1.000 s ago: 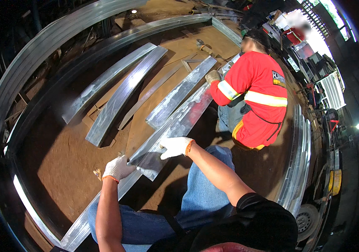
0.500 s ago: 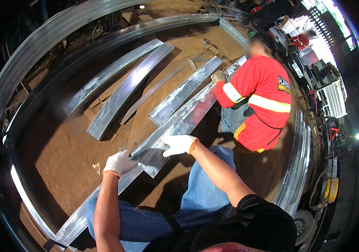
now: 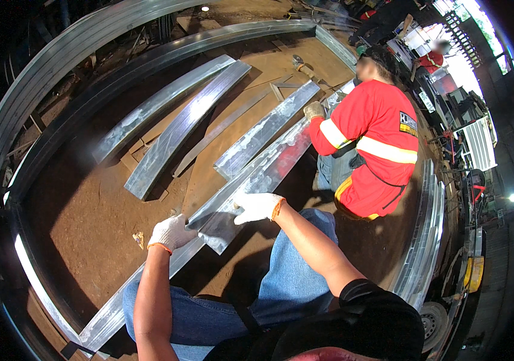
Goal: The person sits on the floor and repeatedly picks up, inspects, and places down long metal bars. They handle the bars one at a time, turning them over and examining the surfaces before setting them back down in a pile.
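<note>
Brown floor (image 3: 100, 240) lies under a silvery beam (image 3: 267, 179); left hand (image 3: 173, 233) touches its near end, right hand (image 3: 259, 208) its face; whether either clamps, I can't tell.

On the brown floor (image 3: 82, 228), toward its left edge, a metal bar (image 3: 165, 103) lies just beside a second, shinier bar (image 3: 189, 127). A thin strip (image 3: 224, 124) lies next along, then a shorter bar (image 3: 269, 127) with whitish smears. Toward the far edge rests a power tool (image 3: 306, 68). Along the floor's right edge runs a bundle of long bars (image 3: 419, 243), with a wheel (image 3: 432, 322) near its closest end. Beyond that edge stand a white slatted panel (image 3: 478, 144) and a yellow piece (image 3: 475, 274).
</note>
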